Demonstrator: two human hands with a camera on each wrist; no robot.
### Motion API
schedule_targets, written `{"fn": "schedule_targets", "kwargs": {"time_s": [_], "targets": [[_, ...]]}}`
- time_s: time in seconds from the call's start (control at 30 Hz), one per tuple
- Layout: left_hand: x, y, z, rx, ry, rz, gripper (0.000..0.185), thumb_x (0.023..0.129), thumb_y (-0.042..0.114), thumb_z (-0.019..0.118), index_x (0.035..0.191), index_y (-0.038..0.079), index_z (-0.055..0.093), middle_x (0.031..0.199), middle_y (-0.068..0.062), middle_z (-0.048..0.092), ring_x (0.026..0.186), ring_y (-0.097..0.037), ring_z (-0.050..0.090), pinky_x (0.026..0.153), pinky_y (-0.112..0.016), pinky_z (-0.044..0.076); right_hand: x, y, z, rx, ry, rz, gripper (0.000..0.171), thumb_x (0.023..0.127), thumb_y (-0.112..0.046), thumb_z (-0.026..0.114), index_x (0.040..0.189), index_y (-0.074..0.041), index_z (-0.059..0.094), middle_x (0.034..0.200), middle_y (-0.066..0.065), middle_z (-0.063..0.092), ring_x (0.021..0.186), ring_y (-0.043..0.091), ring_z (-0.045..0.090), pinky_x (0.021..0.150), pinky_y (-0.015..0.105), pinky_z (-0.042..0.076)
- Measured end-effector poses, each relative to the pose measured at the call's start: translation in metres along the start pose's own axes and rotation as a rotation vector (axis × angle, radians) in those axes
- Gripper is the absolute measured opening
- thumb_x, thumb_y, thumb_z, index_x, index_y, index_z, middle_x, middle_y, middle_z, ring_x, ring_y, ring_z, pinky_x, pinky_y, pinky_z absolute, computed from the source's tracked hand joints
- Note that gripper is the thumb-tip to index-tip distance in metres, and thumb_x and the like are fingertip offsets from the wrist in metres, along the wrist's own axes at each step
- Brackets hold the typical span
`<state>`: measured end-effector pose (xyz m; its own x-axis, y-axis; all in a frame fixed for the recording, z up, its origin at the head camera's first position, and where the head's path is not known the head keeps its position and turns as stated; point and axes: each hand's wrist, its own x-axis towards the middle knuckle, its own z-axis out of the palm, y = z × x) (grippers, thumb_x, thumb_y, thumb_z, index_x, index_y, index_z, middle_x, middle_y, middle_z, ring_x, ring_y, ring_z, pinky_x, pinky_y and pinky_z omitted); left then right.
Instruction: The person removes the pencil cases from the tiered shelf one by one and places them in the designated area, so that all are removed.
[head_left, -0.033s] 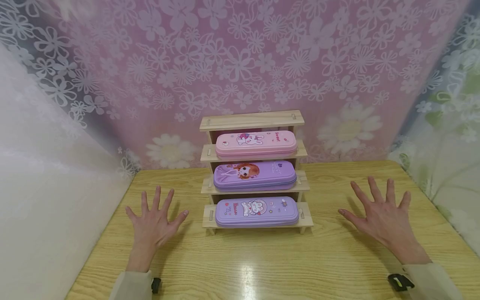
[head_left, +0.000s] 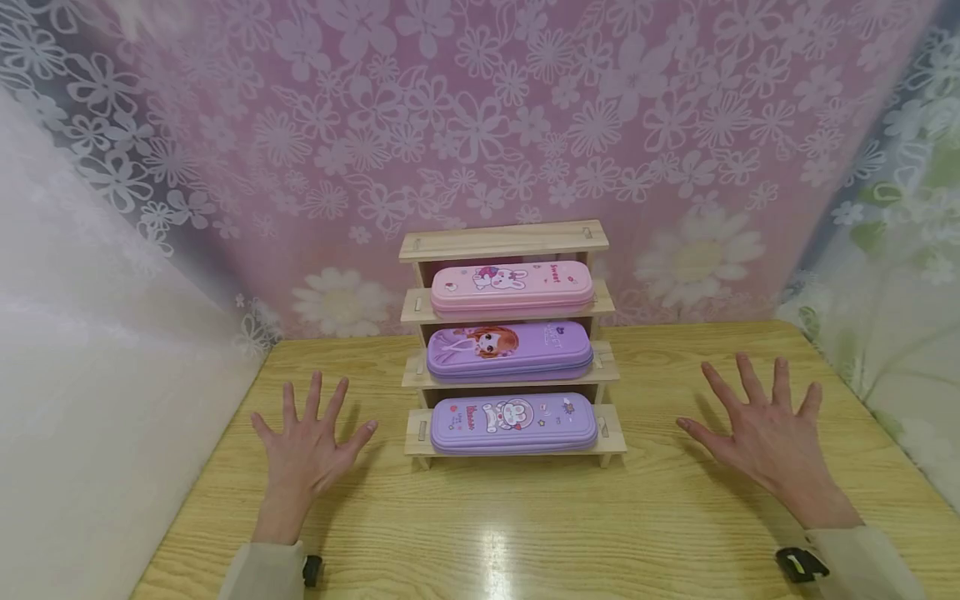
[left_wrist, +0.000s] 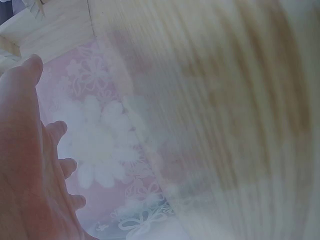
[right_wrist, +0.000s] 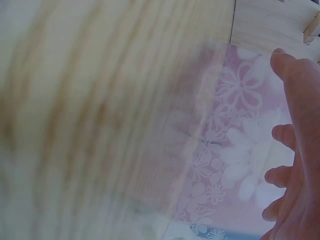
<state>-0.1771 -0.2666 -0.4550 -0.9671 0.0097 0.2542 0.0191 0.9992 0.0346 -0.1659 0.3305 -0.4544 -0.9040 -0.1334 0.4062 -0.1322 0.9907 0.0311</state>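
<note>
A stepped wooden rack (head_left: 504,240) stands at the middle of the table, with one pencil case lying on each of its three lower shelves. Highest is a pink case (head_left: 513,285) with a rabbit print. Below it lies a purple case (head_left: 525,350) showing a red-haired doll figure. On the bottom shelf rests a lilac case (head_left: 514,423) with a rabbit in a helmet. My left hand (head_left: 306,454) is spread with straight fingers left of the rack, holding nothing. To the right, my right hand (head_left: 772,442) is likewise spread, apart from the rack.
The wood-grain table (head_left: 480,517) runs up to a pink floral curtain (head_left: 480,125) behind the rack. A pale sheet (head_left: 112,375) bounds the left side, and a floral cloth (head_left: 900,275) the right. The rack's top shelf carries nothing.
</note>
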Motion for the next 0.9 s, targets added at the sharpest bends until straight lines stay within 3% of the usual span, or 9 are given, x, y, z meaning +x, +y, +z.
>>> {"fn": "schedule_targets", "kwargs": {"time_s": [0.47, 0.53, 0.7, 0.9], "targets": [[-0.001, 0.001, -0.003, 0.015, -0.016, 0.006, 0.086, 0.079, 0.083, 0.030, 0.150, 0.036, 0.019, 0.161, -0.004, 0.004, 0.143, -0.048, 0.004, 0.094, -0.080, -0.014, -0.005, 0.002, -0.002, 0.034, -0.045, 0.028, 0.092, 0.073, -0.072, 0.059, 0.148, -0.028, 0.031, 0.154, 0.022, 0.023, 0.136, 0.058, -0.005, 0.094, 0.082, -0.005], [0.000, 0.002, -0.003, 0.009, -0.009, 0.010, 0.086, 0.080, 0.083, 0.031, 0.150, 0.036, 0.018, 0.161, -0.003, 0.003, 0.143, -0.048, 0.003, 0.094, -0.080, -0.013, -0.004, 0.002, -0.003, 0.037, -0.028, 0.016, 0.091, 0.073, -0.071, 0.060, 0.148, -0.028, 0.032, 0.153, 0.023, 0.025, 0.136, 0.060, -0.001, 0.094, 0.082, -0.002], [0.003, 0.004, -0.004, -0.029, 0.039, 0.033, 0.083, 0.081, 0.080, 0.035, 0.150, 0.037, 0.017, 0.161, -0.002, 0.006, 0.143, -0.047, 0.006, 0.095, -0.082, -0.006, -0.001, -0.003, -0.007, 0.057, 0.061, -0.030, 0.091, 0.069, -0.067, 0.066, 0.146, -0.026, 0.037, 0.149, 0.024, 0.033, 0.132, 0.061, 0.019, 0.093, 0.082, 0.010], [0.007, 0.010, -0.007, -0.106, 0.138, 0.066, 0.080, 0.081, 0.075, 0.044, 0.149, 0.037, 0.024, 0.158, -0.003, 0.020, 0.141, -0.044, 0.020, 0.096, -0.081, 0.011, 0.002, -0.022, -0.018, 0.245, -0.012, 0.013, 0.081, 0.080, -0.061, 0.062, 0.147, -0.025, 0.034, 0.153, 0.021, 0.027, 0.139, 0.054, 0.011, 0.101, 0.078, 0.006]]}}
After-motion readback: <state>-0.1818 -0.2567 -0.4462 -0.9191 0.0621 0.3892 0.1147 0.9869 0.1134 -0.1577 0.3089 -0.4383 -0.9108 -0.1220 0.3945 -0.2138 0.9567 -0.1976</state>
